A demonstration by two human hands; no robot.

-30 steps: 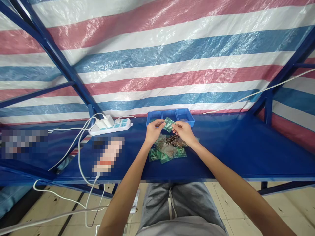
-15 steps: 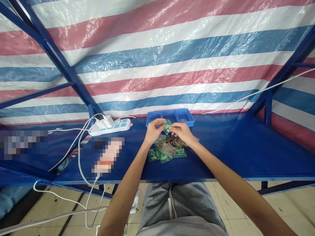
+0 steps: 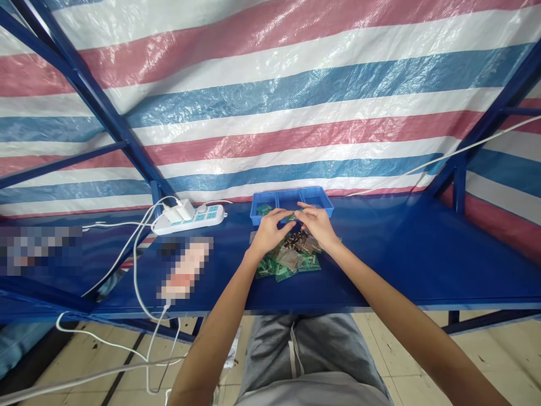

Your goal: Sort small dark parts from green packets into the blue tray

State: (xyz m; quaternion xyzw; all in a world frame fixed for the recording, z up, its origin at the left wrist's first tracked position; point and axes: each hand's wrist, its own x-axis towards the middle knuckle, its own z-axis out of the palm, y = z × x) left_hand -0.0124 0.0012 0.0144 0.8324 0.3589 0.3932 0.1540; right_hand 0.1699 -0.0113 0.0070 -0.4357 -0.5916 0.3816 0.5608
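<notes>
My left hand (image 3: 270,230) and my right hand (image 3: 315,224) meet over a pile of small clear bags of green circuit boards (image 3: 291,260) on the blue bench. Between their fingertips they pinch one small green bag (image 3: 291,217), mostly hidden by the fingers. Just behind the hands stands a blue three-compartment tray (image 3: 291,199); a green piece lies in its left compartment. A heap of dark brown parts (image 3: 298,239) sits on top of the pile, under my right hand.
A white power strip (image 3: 191,217) with a plugged charger and white cables lies left of the tray. A blurred object (image 3: 185,269) rests on the bench's front left. Blue frame posts rise at both sides before a striped tarp. My grey-trousered legs are under the bench.
Both hands have lowered slightly and closed around the small green bag, which showed plainly between them before and is now nearly hidden.
</notes>
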